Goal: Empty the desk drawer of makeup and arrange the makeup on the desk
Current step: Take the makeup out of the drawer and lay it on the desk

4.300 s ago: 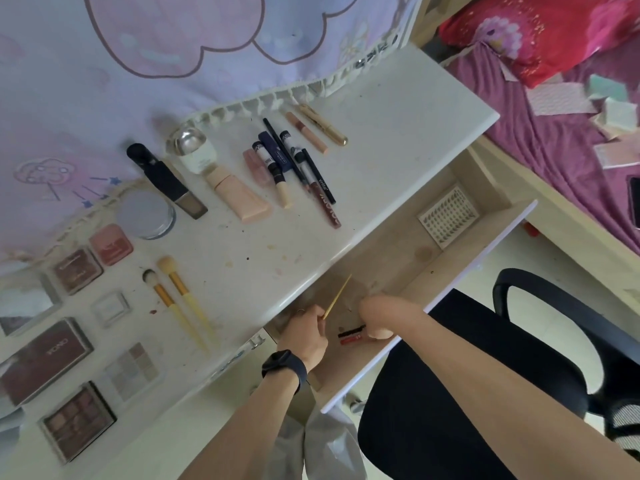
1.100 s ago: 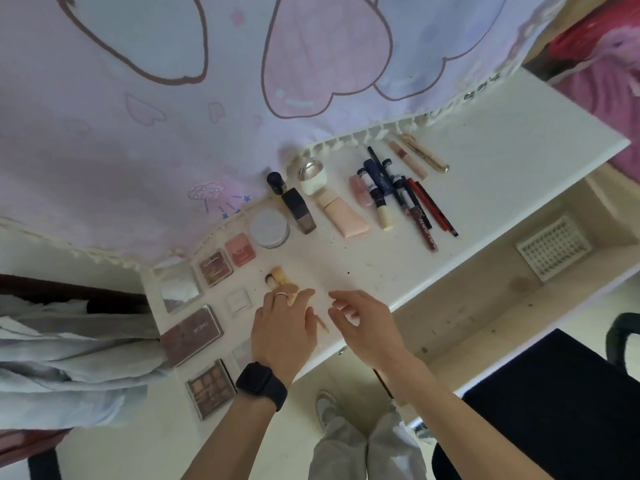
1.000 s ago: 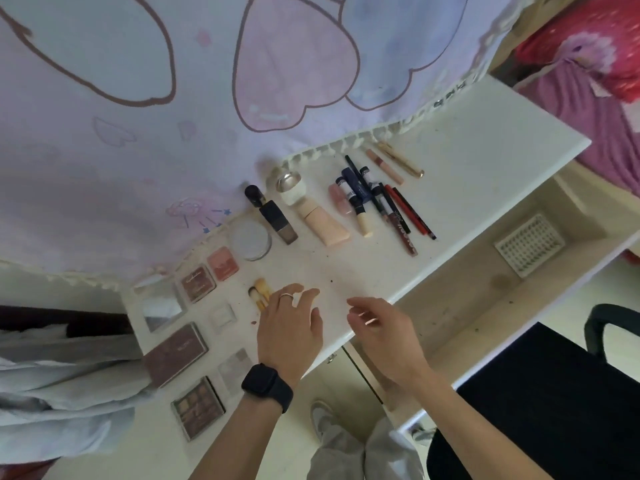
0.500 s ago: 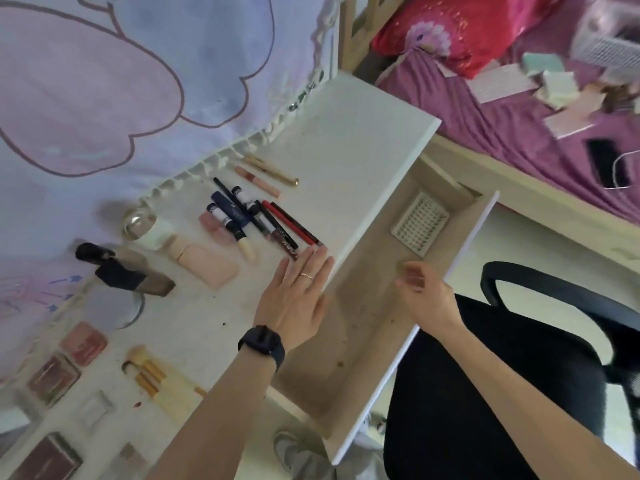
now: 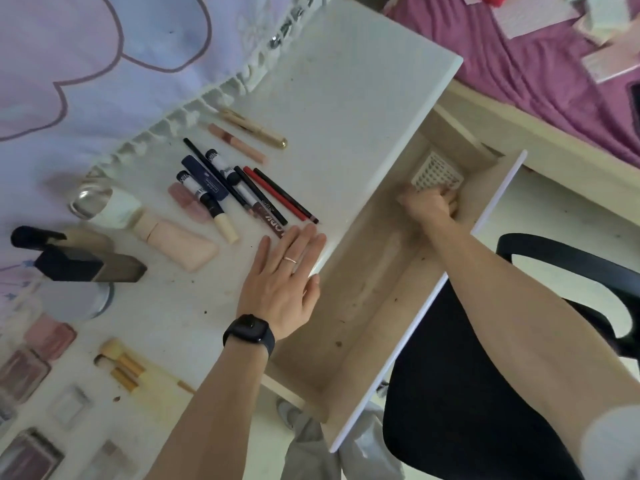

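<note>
The wooden desk drawer [image 5: 349, 306] stands pulled out below the white desk [image 5: 346, 109]. At its far end lies a white gridded case [image 5: 437, 174]. My right hand [image 5: 429, 207] reaches deep into the drawer and its fingers curl round the near edge of that case. My left hand [image 5: 285, 280] lies flat with straight fingers on the desk's front edge, next to a row of pencils and tubes [image 5: 242, 188]. Brushes [image 5: 121, 365], a pink tube [image 5: 180, 244], a dark bottle [image 5: 76, 265] and palettes [image 5: 24, 372] lie spread over the desk.
A black office chair [image 5: 485, 393] sits right in front of the drawer. A bed with a purple sheet [image 5: 540, 74] and loose items is at the upper right. A cloth with cloud shapes [image 5: 86, 46] hangs behind the desk.
My right hand has moved from above the drawer down to its far end and closed on the gridded case. My left hand stays flat on the desk edge.
</note>
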